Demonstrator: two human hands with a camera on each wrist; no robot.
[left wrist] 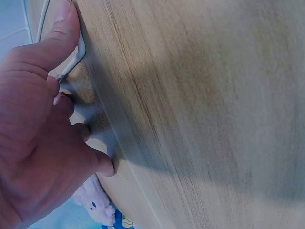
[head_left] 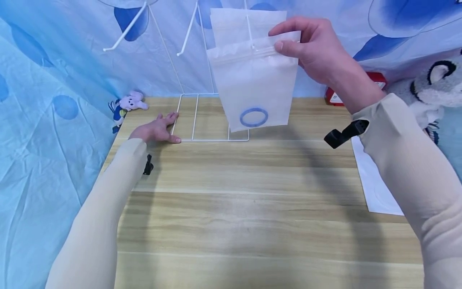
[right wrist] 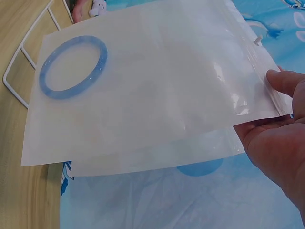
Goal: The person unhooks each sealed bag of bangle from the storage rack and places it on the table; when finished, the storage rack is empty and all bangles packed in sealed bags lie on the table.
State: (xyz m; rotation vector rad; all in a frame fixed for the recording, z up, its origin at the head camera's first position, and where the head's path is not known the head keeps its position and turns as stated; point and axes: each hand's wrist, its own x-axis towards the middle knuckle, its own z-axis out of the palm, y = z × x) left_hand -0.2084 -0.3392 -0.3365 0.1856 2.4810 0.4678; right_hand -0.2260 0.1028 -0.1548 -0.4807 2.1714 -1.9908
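Note:
My right hand [head_left: 317, 50] pinches the upper right edge of a white zip bag [head_left: 254, 88] between thumb and fingers. A blue bangle [right wrist: 97, 67] shows through near the bag's bottom. One prong of a white wire rack [head_left: 195, 116] passes through the bag's top, its tip showing at the front. Behind hangs a second white bag [head_left: 249, 24], partly covered by the first. My left hand [head_left: 157, 128] rests spread at the left end of the rack's base, its thumb [left wrist: 59, 36] against the wire and the other fingertips down on the table.
Two bare prongs [head_left: 187, 30] stick out left of the bags. Small plush toys [head_left: 132, 101] lie at the table's back left. On the right are a red box [head_left: 375, 78], a grey plush toy [head_left: 433, 88] and a white sheet [head_left: 373, 180]. Blue patterned cloth [head_left: 47, 120] hangs around the table.

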